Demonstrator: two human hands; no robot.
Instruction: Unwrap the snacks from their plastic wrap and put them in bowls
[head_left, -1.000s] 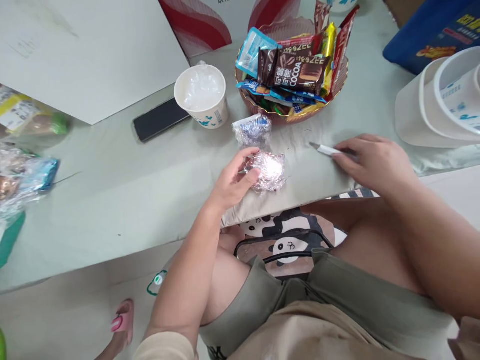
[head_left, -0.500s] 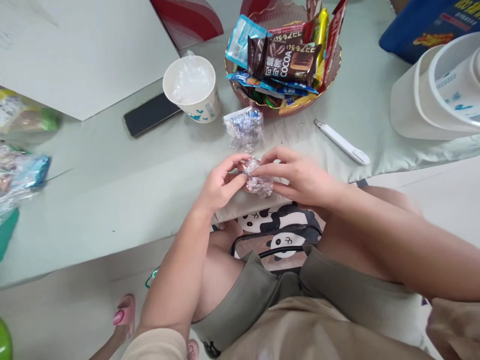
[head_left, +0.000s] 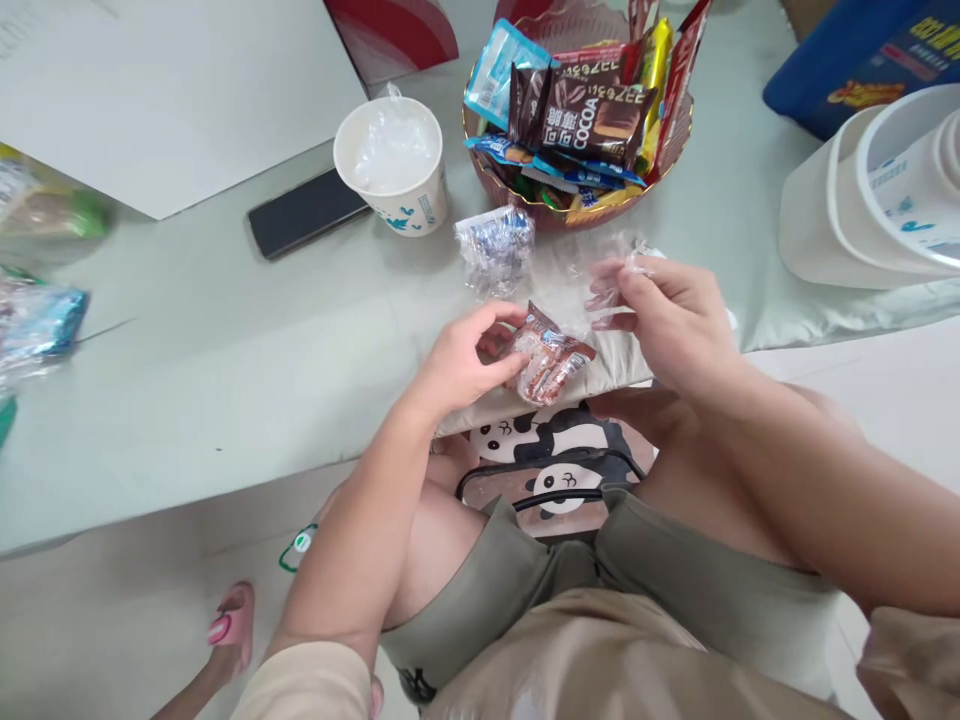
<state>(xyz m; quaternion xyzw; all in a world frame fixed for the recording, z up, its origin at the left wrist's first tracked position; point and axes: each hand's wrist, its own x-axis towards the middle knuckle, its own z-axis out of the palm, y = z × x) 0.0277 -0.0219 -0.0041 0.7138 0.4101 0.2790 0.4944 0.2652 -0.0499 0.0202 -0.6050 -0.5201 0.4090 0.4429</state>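
My left hand (head_left: 471,360) is closed on a brown snack packet (head_left: 553,362) at the table's front edge, thumb and fingers on its left side. Up and to the right, my right hand (head_left: 675,305) pinches a crinkled sheet of clear plastic film (head_left: 604,270), apart from the packet. A blue-and-white packet bundled in clear film (head_left: 496,250) lies just behind the left hand. Beyond it stands a gold-rimmed glass bowl (head_left: 491,188) heaped with wrapped snacks, a brown cocoa packet (head_left: 592,118) on top. The white cutter is mostly hidden behind my right hand.
A paper cup (head_left: 409,195) with clear plastic inside stands by a dark phone (head_left: 300,212). White tubs (head_left: 825,200) and a blue package (head_left: 847,70) are at the right. A white board (head_left: 172,90) and bagged snacks (head_left: 45,320) lie left. Someone's pink-sandalled foot (head_left: 232,625) is below.
My right hand has moved away right and up from the brown packet, carrying clear film with it. The packet's printed wrapper now shows more, and the left hand stays on it.
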